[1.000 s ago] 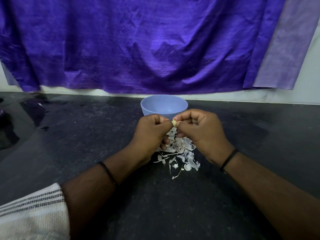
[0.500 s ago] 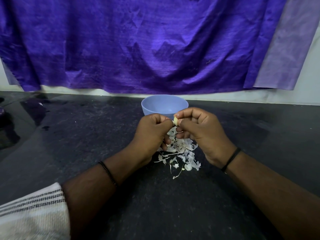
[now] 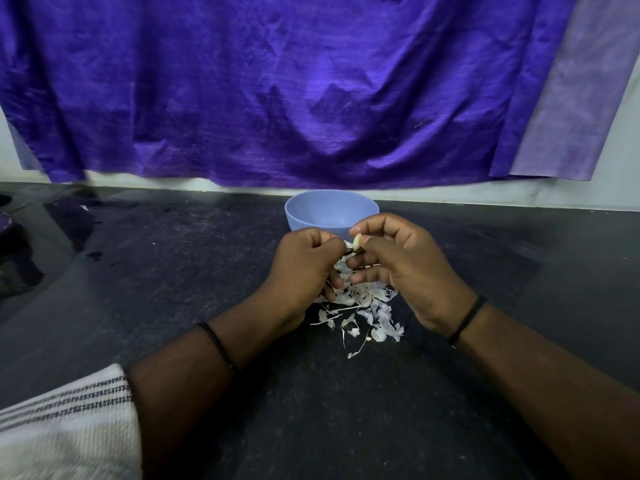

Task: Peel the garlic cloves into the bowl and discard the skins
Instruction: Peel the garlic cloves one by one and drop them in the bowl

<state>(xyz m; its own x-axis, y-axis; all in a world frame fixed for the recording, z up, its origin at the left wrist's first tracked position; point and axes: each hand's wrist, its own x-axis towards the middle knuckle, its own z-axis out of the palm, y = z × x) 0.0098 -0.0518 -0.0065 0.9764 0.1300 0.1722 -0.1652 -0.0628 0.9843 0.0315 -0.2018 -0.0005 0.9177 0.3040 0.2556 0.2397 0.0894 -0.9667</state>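
Peeling step: right hand pinches small pale garlic clove; left hand apparently plucks skin. Round blue plastic bowl at twelve o'clock. Next: drop clove in.

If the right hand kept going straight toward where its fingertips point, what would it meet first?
The right hand, pinching the garlic clove, points at the left hand; it would probably meet that first, though depth is unclear.

left hand curled, right hand pinching, fingertips meeting
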